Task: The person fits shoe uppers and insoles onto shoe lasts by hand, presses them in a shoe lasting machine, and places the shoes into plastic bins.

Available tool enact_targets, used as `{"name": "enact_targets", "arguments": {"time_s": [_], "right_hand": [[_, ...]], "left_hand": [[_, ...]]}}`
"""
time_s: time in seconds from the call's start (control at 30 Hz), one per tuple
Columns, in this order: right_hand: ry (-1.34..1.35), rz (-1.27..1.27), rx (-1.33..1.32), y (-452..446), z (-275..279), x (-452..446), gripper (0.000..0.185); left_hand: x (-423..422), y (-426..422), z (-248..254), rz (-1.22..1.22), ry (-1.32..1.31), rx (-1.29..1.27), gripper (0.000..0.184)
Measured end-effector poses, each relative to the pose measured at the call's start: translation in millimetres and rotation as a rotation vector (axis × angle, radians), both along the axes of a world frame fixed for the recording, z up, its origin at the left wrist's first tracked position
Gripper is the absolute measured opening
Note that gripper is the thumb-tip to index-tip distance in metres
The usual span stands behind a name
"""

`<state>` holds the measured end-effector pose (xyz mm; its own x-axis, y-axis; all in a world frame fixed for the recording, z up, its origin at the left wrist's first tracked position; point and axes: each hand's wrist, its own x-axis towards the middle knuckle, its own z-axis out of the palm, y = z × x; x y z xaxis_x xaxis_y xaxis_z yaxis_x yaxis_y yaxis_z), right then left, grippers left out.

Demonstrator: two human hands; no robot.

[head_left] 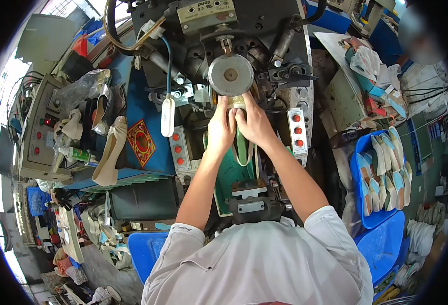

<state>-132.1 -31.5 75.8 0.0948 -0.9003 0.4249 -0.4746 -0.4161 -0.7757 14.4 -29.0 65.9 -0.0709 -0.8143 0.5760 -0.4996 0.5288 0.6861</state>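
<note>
Both of my hands meet at the machine, just below its round metal disc (pixel 230 75). My left hand (pixel 222 127) and my right hand (pixel 255 122) are closed on the two sides of a shoe upper (pixel 241 147), thumbs close together in the middle. The shoe upper shows a green inside and a pale edge that hangs down between my wrists. Its far end lies under the disc, where the fingertips partly hide it.
Red-button panels (pixel 179 149) (pixel 297 130) flank my forearms. A clamp block (pixel 249 195) stands near my body. On the left are a beige shoe (pixel 111 152) and a control box (pixel 40 132). A blue basket (pixel 360 178) of shoes is on the right.
</note>
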Motion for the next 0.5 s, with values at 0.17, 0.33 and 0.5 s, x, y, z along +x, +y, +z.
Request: {"name": "enact_targets", "arguments": {"time_s": [0.17,0.33,0.5], "right_hand": [[0.138,-0.018,-0.040,-6.0,11.6,-10.3,0.065],[0.092,-0.065,0.006,35.3,-0.8,3.3,0.061],[-0.095,0.014,-0.109,83.2,-50.0,12.5,0.066]], "left_hand": [[5.8,0.4,10.1,-0.063,0.020,0.072,0.052],[6.6,26.5,-1.5,-0.081,-0.057,-0.042,0.054],[-5.1,76.6,-19.9,-0.108,0.043,0.074,0.060]]}}
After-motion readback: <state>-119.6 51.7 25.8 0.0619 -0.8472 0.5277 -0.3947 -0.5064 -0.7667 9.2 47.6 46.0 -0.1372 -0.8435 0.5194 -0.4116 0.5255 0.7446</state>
